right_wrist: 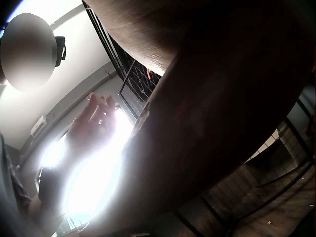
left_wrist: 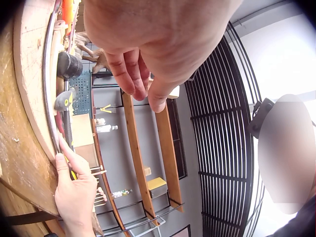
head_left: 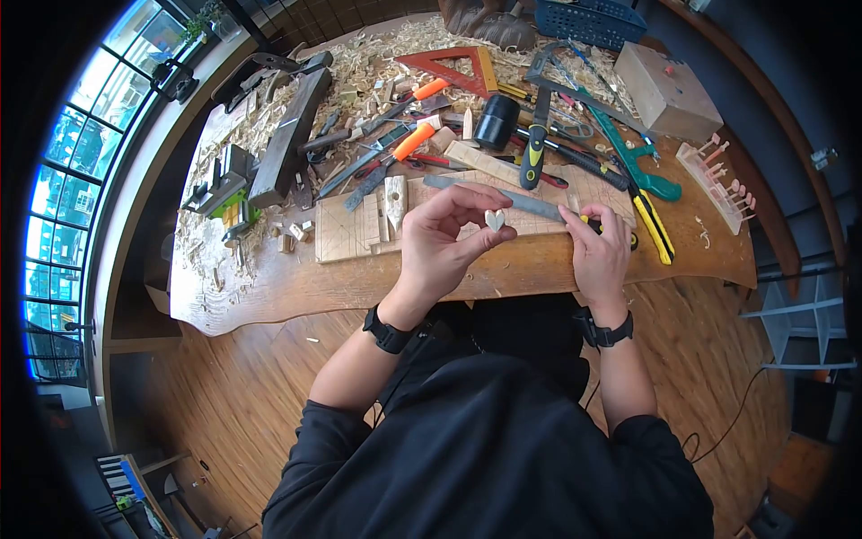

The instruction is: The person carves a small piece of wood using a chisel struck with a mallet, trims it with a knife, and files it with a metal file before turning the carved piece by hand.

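Between thumb and fingertips, the left hand [head_left: 442,235] pinches a small pale wooden heart [head_left: 495,219], raised above the table's front edge. The right hand [head_left: 601,256] grips a long flat metal file [head_left: 530,205] at its yellow-and-black handle end; the file's blade points left, behind the heart, over a wooden board [head_left: 346,235]. In the left wrist view the left hand [left_wrist: 158,49] is overhead with fingers bent, and the right hand [left_wrist: 76,195] holds the file low at the left. The right wrist view shows the left hand [right_wrist: 94,121] against bright glare.
A black mallet [head_left: 496,121], an orange-handled chisel [head_left: 414,142] and several other tools lie behind the board. A green-handled saw [head_left: 639,171] is at the right, near a rack of small pink pieces [head_left: 714,184]. A clamp [head_left: 235,193] and wood shavings occupy the left.
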The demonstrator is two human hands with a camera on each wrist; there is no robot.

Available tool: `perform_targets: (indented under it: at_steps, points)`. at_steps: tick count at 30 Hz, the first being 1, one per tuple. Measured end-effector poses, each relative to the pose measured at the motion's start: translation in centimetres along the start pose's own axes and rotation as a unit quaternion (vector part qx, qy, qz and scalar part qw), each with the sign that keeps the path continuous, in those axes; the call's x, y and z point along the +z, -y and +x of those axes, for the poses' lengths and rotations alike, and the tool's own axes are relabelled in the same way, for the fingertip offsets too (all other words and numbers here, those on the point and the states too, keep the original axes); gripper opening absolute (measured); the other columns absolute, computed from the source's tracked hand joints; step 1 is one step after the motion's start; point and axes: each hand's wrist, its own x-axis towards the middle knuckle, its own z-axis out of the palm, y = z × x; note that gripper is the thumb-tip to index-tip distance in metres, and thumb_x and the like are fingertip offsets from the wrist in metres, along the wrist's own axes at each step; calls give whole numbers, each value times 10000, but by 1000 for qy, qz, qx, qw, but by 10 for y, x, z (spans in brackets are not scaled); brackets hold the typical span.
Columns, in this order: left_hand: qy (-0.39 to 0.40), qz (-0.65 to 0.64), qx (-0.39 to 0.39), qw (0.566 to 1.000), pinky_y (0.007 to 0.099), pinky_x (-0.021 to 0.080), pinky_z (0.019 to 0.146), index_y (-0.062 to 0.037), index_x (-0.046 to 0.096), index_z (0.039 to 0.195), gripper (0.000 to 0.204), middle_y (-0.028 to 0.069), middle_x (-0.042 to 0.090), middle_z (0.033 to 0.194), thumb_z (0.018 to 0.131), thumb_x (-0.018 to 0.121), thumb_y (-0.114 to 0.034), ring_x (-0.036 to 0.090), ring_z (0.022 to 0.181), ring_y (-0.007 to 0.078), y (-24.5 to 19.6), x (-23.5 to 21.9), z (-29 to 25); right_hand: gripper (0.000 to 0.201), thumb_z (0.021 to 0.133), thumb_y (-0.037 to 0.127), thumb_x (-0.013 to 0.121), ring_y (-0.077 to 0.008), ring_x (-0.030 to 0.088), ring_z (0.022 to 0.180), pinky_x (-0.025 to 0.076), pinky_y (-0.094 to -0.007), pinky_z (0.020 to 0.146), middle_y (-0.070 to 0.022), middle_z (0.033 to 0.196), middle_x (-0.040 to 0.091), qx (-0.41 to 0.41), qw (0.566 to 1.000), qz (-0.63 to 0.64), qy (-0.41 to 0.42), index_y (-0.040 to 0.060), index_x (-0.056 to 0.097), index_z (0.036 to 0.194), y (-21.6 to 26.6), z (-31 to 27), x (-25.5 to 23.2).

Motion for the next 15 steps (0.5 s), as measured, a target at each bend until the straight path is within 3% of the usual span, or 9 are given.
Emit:
perform_targets:
  at_steps: [15]
  points:
    - [2,6,10,1000,373,579,1044,36,674,1162,351,142,680,1224,862,824,139,678,1196,233,6,-3,-1,311,912,89,759,-256,615,1010,451,-409,874,-36,1061,634,-2,1000,2,0,188,840,1195,0,0,0]
